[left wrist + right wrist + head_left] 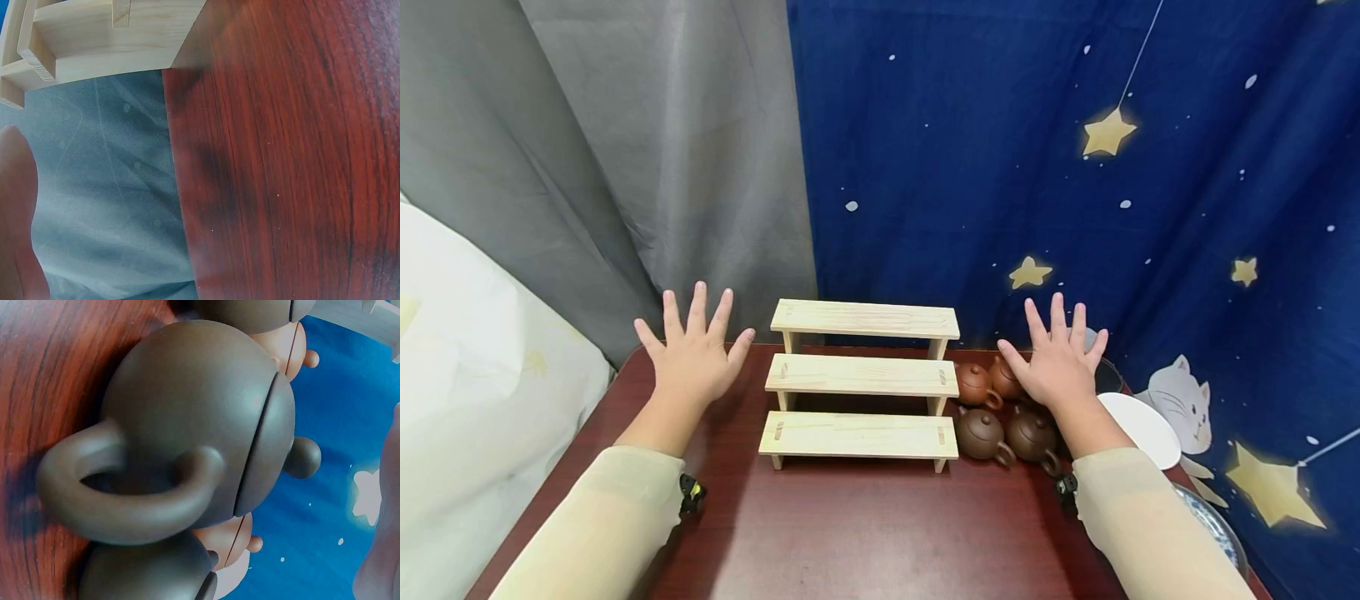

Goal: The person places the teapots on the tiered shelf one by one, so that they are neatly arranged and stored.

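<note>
My left hand [691, 362] is held up with its fingers spread, left of a three-step wooden display stand [861, 375]. It touches nothing. My right hand [1060, 367], fingers also spread, hovers over the right side of the table and holds nothing. Below and beside it, a group of small clay teapots stands close to the stand. Two reddish-brown teapots [973, 386] are at the back, with dark brown teapots [980, 433] in front. In the right wrist view a dark brown teapot [187, 412] fills the middle, its loop handle toward the camera. My right forearm hides part of the group.
Under everything lies a dark red wood-grain table [850, 533]. A white plate [1142, 429] and a blue-patterned dish [1213, 525] sit along its right edge, near a dark round container [1107, 377]. Grey curtain [700, 150] and blue starry curtain [962, 167] hang behind; white cloth [482, 375] is at left.
</note>
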`<state>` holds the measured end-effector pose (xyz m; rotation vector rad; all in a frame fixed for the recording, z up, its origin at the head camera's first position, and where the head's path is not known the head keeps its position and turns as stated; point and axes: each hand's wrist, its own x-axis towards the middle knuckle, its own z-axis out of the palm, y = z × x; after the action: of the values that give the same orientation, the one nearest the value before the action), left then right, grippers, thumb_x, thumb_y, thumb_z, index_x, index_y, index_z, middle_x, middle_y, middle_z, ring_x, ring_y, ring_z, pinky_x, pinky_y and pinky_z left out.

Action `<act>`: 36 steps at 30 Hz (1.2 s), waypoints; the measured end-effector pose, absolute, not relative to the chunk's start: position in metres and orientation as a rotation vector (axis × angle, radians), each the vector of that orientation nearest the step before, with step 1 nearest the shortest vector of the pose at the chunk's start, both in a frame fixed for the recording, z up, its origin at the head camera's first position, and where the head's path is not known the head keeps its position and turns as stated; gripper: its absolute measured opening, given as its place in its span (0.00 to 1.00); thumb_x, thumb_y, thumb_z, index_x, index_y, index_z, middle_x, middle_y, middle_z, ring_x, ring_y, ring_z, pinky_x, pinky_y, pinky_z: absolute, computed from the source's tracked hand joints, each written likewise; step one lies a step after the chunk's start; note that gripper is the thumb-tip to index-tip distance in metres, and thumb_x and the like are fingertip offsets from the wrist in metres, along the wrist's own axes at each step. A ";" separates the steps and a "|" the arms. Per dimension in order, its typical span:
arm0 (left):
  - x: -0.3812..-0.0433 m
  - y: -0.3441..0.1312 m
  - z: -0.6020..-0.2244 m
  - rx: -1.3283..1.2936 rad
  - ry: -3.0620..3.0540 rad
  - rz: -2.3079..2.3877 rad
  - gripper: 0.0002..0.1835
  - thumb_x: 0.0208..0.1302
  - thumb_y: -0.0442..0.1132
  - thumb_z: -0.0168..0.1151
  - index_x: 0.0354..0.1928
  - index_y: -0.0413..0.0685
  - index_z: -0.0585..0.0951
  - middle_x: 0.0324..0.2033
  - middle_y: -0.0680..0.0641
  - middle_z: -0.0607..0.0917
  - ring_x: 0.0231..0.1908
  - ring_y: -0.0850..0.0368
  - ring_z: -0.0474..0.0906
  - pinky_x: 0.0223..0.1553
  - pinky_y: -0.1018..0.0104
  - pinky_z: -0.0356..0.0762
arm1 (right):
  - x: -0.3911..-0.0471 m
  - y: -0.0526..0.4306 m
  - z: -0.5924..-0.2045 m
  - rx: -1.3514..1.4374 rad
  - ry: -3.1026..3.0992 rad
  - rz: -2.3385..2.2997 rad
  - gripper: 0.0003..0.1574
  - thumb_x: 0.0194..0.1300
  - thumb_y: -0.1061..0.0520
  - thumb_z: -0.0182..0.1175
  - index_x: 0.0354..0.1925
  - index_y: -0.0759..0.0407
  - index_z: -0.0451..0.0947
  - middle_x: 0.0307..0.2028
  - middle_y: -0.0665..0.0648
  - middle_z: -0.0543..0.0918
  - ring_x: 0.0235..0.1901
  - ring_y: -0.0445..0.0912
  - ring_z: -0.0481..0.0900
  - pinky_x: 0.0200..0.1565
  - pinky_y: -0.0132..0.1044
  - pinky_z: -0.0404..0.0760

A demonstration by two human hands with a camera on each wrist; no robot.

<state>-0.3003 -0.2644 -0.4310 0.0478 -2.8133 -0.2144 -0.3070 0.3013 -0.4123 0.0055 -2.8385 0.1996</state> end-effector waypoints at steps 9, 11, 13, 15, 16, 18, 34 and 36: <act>-0.298 -0.267 -0.434 0.043 -2.803 -0.223 0.46 0.74 0.80 0.21 0.87 0.73 0.35 0.86 0.52 0.24 0.82 0.37 0.09 0.69 0.16 0.12 | -0.303 0.302 -0.413 0.003 -2.856 0.213 0.61 0.69 0.09 0.30 0.87 0.31 0.32 0.87 0.56 0.23 0.83 0.61 0.11 0.72 0.80 0.17; -0.296 -0.267 -0.436 0.042 -2.798 -0.231 0.45 0.74 0.80 0.23 0.87 0.73 0.36 0.86 0.52 0.25 0.82 0.36 0.10 0.70 0.16 0.14 | -0.299 0.303 -0.413 0.009 -2.865 0.232 0.60 0.70 0.10 0.31 0.87 0.31 0.31 0.87 0.56 0.22 0.84 0.62 0.13 0.72 0.80 0.17; -0.294 -0.267 -0.438 0.039 -2.792 -0.241 0.45 0.75 0.79 0.24 0.87 0.73 0.36 0.87 0.52 0.26 0.82 0.35 0.11 0.70 0.16 0.15 | -0.296 0.304 -0.412 0.013 -2.868 0.253 0.58 0.72 0.12 0.33 0.87 0.31 0.30 0.87 0.55 0.22 0.84 0.63 0.16 0.72 0.80 0.18; -0.292 -0.267 -0.439 0.032 -2.777 -0.269 0.45 0.76 0.78 0.27 0.87 0.73 0.37 0.87 0.51 0.28 0.83 0.34 0.13 0.71 0.15 0.17 | -0.291 0.306 -0.411 0.017 -2.863 0.274 0.57 0.74 0.14 0.35 0.87 0.31 0.30 0.87 0.55 0.22 0.85 0.65 0.19 0.73 0.80 0.21; -0.290 -0.267 -0.440 0.029 -2.767 -0.286 0.44 0.77 0.77 0.28 0.87 0.72 0.38 0.88 0.50 0.30 0.83 0.33 0.15 0.71 0.15 0.19 | -0.289 0.307 -0.410 0.019 -2.857 0.284 0.56 0.75 0.15 0.35 0.87 0.31 0.31 0.87 0.55 0.22 0.85 0.65 0.21 0.74 0.80 0.23; -0.287 -0.266 -0.441 0.028 -2.744 -0.346 0.43 0.78 0.75 0.30 0.88 0.71 0.40 0.88 0.48 0.34 0.84 0.33 0.18 0.72 0.15 0.23 | -0.284 0.310 -0.409 0.023 -2.844 0.307 0.56 0.75 0.16 0.36 0.88 0.32 0.33 0.87 0.55 0.24 0.86 0.66 0.25 0.74 0.81 0.27; -0.237 -0.236 -0.456 -0.073 -2.634 -1.432 0.42 0.84 0.63 0.44 0.88 0.59 0.43 0.84 0.36 0.57 0.82 0.30 0.54 0.78 0.28 0.54 | -0.229 0.355 -0.424 0.159 -2.784 0.766 0.51 0.81 0.32 0.52 0.87 0.49 0.47 0.85 0.69 0.51 0.82 0.74 0.50 0.71 0.82 0.53; -0.234 -0.229 -0.459 -0.104 -2.590 -1.639 0.44 0.83 0.62 0.49 0.88 0.61 0.41 0.85 0.37 0.56 0.83 0.31 0.53 0.79 0.30 0.53 | -0.222 0.362 -0.429 0.163 -2.775 0.807 0.51 0.81 0.34 0.55 0.87 0.51 0.48 0.85 0.70 0.52 0.81 0.74 0.52 0.71 0.80 0.55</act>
<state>-0.2343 -0.2290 -0.4588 -0.1044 -2.5899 -1.6388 -0.2217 0.3621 -0.4293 0.1632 -2.7750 0.8070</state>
